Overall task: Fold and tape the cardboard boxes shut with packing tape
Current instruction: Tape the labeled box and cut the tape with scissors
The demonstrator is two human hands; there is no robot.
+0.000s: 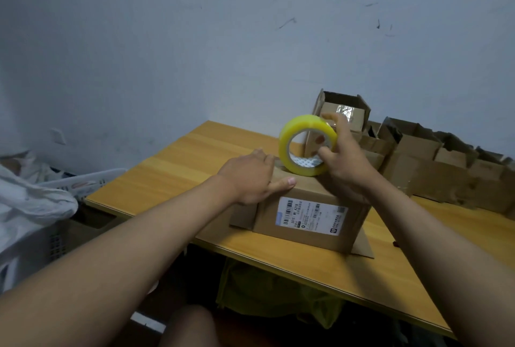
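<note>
The cardboard box [303,213] looked light and fairly stiff in its walls, though its folded top flaps would likely give under pressure until taped, so the sensible hold was flat on the lid with a palm near the seam, not a squeeze at the sides. The roll of packing tape [306,144] was a rigid ring, probably light, its outer face slick and its free end sticky; it was best taken through the core and across the rim. The box was plain brown, closed on top, with a white printed shipping label [312,215] on the side facing the camera, and one flap lay splayed flat on the worktop beneath it. It sat close to the near edge of the worktop [172,168], about midway along it. The roll was translucent yellow and stood on edge on the far part of the lid. The right hand [345,162] gripped it, fingers curled over the rim and one showing through the core. The left hand [250,179] rested on the left part of the lid, its fingers fairly straight and pressing, grasping nothing. Whether any tape was already stuck to the lid could not be told. Along the far right edge, against the wall, stood a row of open cardboard boxes [434,162], one with shiny tape inside. Off the left end were a white basket [83,182] and pale cloth [33,196].
</note>
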